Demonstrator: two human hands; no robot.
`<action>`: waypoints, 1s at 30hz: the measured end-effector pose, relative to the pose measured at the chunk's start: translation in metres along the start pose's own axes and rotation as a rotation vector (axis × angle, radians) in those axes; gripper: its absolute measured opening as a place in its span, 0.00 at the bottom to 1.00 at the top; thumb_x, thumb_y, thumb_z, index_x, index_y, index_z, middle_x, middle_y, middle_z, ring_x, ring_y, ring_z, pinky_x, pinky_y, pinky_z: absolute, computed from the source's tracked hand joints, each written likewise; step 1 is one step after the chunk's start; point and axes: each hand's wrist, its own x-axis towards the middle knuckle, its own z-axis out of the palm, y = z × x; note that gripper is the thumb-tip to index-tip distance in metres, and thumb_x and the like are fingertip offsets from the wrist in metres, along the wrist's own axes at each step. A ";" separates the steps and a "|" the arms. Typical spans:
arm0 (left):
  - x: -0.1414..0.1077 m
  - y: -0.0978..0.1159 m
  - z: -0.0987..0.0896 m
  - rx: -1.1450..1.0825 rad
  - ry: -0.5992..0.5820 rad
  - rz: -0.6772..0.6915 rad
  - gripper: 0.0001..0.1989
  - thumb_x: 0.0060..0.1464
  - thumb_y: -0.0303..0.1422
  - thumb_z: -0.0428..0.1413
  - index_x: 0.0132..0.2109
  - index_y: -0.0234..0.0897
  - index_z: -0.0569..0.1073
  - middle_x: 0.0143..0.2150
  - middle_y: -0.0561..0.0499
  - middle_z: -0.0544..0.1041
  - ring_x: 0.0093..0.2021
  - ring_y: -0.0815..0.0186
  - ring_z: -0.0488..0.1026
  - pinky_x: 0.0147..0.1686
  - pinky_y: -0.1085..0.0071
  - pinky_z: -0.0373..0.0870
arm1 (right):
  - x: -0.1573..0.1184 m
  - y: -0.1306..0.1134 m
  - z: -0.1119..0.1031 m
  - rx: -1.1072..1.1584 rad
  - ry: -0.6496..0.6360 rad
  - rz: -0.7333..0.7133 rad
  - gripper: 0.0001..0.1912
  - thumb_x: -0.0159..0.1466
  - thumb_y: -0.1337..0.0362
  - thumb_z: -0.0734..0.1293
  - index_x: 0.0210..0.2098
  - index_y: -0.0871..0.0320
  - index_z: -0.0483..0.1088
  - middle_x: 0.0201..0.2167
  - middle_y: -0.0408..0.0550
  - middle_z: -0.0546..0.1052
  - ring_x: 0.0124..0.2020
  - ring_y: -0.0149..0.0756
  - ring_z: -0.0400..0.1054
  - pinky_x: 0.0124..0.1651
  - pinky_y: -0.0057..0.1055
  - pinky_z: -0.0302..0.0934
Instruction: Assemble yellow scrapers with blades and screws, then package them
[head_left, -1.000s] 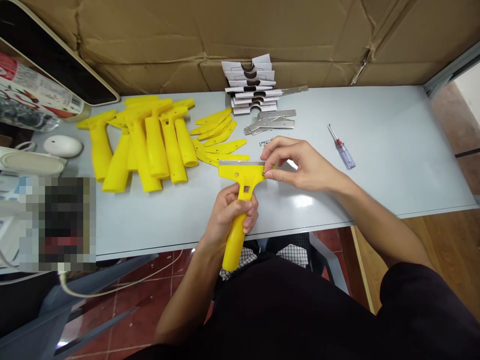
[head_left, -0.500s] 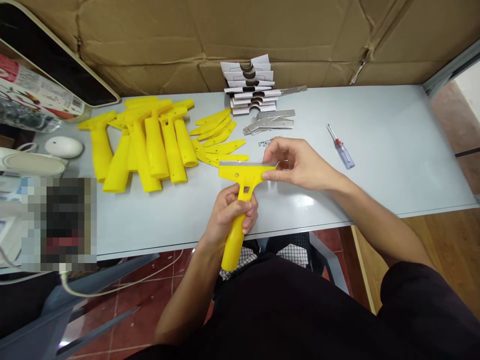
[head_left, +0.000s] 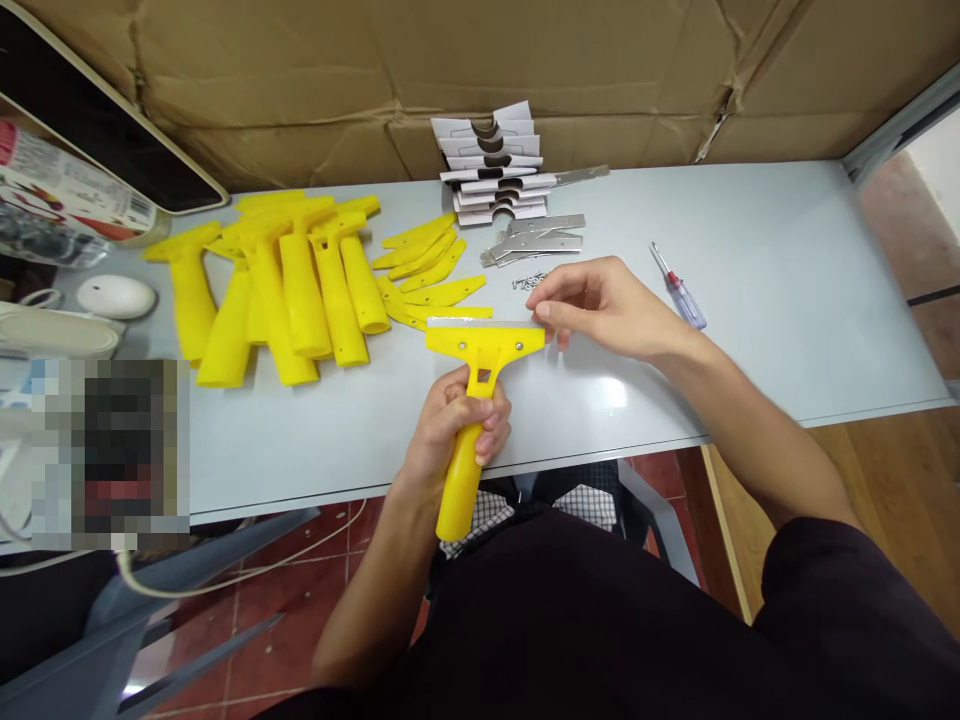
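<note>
A yellow-handled scraper [head_left: 466, 450] is gripped by my left hand [head_left: 459, 415], fingers wrapped round its grip. It tilts upright over the table's front edge, with a thin metal blade [head_left: 480, 322] along its top. Small round fixings or holes show on both sides of its head. My right hand [head_left: 600, 310] is at the blade's right end, thumb and forefinger pinched, other fingers loosely curled. Whatever lies between those fingertips is too small to make out. Just behind them is a little heap of screws [head_left: 529, 282].
Yellow scraper handles [head_left: 300, 290] are piled at left, beside curved yellow pieces [head_left: 427, 260]. Metal blades [head_left: 544, 238] lie before a stack of folded white cards [head_left: 495, 165]. A screwdriver [head_left: 679, 287] rests at right. A white mouse [head_left: 116, 296] and cardboard wall [head_left: 637, 90] border the table.
My right fingers have moved off the scraper head's face to the tip of its right end, uncovering the right fixing. The scraper, still in my left hand, sits slightly further left.
</note>
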 end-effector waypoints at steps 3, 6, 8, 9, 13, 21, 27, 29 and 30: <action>0.000 0.000 -0.001 -0.003 -0.003 0.000 0.13 0.56 0.31 0.67 0.28 0.36 0.71 0.20 0.58 0.66 0.12 0.78 0.54 0.11 0.81 0.55 | 0.000 -0.001 -0.004 -0.021 -0.008 0.026 0.10 0.66 0.61 0.80 0.41 0.61 0.81 0.31 0.46 0.82 0.30 0.32 0.75 0.37 0.33 0.75; 0.000 0.000 -0.001 0.006 -0.009 -0.007 0.13 0.56 0.31 0.67 0.28 0.36 0.71 0.19 0.58 0.66 0.12 0.77 0.54 0.11 0.81 0.56 | 0.000 -0.002 -0.005 -0.008 -0.013 0.029 0.08 0.65 0.64 0.80 0.39 0.62 0.82 0.30 0.46 0.82 0.29 0.30 0.74 0.39 0.34 0.75; 0.000 0.000 -0.001 0.010 -0.007 -0.015 0.13 0.56 0.32 0.66 0.27 0.36 0.71 0.18 0.58 0.65 0.12 0.77 0.54 0.11 0.81 0.56 | 0.000 -0.001 -0.004 0.016 -0.013 0.034 0.08 0.64 0.65 0.80 0.39 0.62 0.83 0.29 0.46 0.82 0.29 0.30 0.74 0.39 0.34 0.75; 0.000 0.000 -0.001 0.010 -0.007 -0.016 0.13 0.56 0.32 0.66 0.27 0.36 0.71 0.18 0.58 0.65 0.12 0.77 0.54 0.11 0.81 0.55 | 0.000 0.000 -0.004 0.027 -0.013 0.039 0.08 0.64 0.65 0.81 0.40 0.62 0.83 0.29 0.45 0.82 0.29 0.31 0.75 0.40 0.34 0.75; 0.000 0.000 0.000 0.027 -0.022 -0.015 0.14 0.56 0.33 0.66 0.27 0.37 0.70 0.17 0.58 0.64 0.12 0.77 0.52 0.10 0.80 0.54 | 0.001 0.003 -0.003 0.079 -0.013 0.081 0.09 0.64 0.64 0.81 0.40 0.62 0.84 0.28 0.45 0.82 0.29 0.31 0.75 0.40 0.34 0.76; 0.000 0.001 -0.001 0.035 -0.021 -0.005 0.14 0.56 0.33 0.66 0.27 0.38 0.70 0.18 0.59 0.63 0.12 0.77 0.51 0.10 0.80 0.53 | 0.000 0.004 -0.001 0.110 -0.011 0.104 0.10 0.64 0.61 0.81 0.40 0.61 0.84 0.28 0.45 0.82 0.29 0.32 0.75 0.39 0.34 0.75; 0.000 -0.001 -0.004 0.026 -0.041 0.015 0.13 0.59 0.32 0.64 0.29 0.38 0.71 0.18 0.60 0.61 0.13 0.77 0.50 0.11 0.80 0.52 | -0.009 -0.016 -0.024 -0.239 0.111 -0.023 0.19 0.69 0.48 0.79 0.43 0.59 0.84 0.37 0.51 0.86 0.35 0.37 0.78 0.37 0.35 0.75; 0.000 -0.001 -0.005 0.012 -0.059 0.033 0.12 0.59 0.32 0.64 0.29 0.38 0.71 0.18 0.60 0.61 0.13 0.77 0.48 0.10 0.80 0.51 | -0.023 -0.020 -0.041 -0.467 0.302 -0.051 0.16 0.72 0.50 0.76 0.42 0.58 0.84 0.39 0.52 0.86 0.36 0.39 0.77 0.40 0.39 0.75; -0.001 -0.001 -0.005 0.008 -0.063 0.034 0.12 0.59 0.32 0.63 0.29 0.38 0.71 0.18 0.60 0.61 0.13 0.77 0.48 0.10 0.80 0.50 | -0.032 -0.020 -0.050 -0.596 0.388 -0.052 0.14 0.73 0.52 0.75 0.42 0.57 0.85 0.41 0.53 0.86 0.37 0.41 0.77 0.43 0.41 0.75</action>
